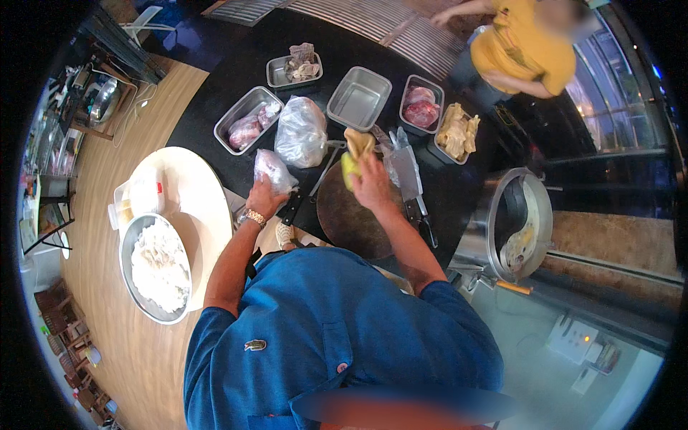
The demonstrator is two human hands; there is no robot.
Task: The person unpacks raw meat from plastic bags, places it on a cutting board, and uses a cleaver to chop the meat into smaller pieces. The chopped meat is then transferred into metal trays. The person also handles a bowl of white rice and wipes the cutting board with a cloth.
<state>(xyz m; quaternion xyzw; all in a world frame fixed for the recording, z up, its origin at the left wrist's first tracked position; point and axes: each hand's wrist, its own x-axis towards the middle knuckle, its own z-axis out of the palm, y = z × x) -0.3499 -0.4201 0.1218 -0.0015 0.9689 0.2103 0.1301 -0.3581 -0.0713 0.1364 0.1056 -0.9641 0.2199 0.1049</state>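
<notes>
My left hand (263,199) grips a knotted clear plastic bag (274,167) with pale contents at the near left edge of the black counter. Over the far part of a round, dark wooden chopping board (355,223), my right hand (372,185) holds a yellow-green cloth or sponge (350,171). A tan cloth (359,141) lies just beyond its fingertips; I cannot tell whether they touch. A bigger filled plastic bag (302,131) rests behind the small one. To the board's right lie a broad cleaver (404,172) and a black-handled knife (428,231).
Steel pans hold wrapped meat (244,133), grey pieces (302,67), red meat (421,110) and yellowish pieces (457,131). A steel pan (360,98) stands mid-counter. A metal bowl (185,269) sits on a round table (209,215) at left, a large pot (492,215) at right. Someone in yellow (524,48) stands opposite.
</notes>
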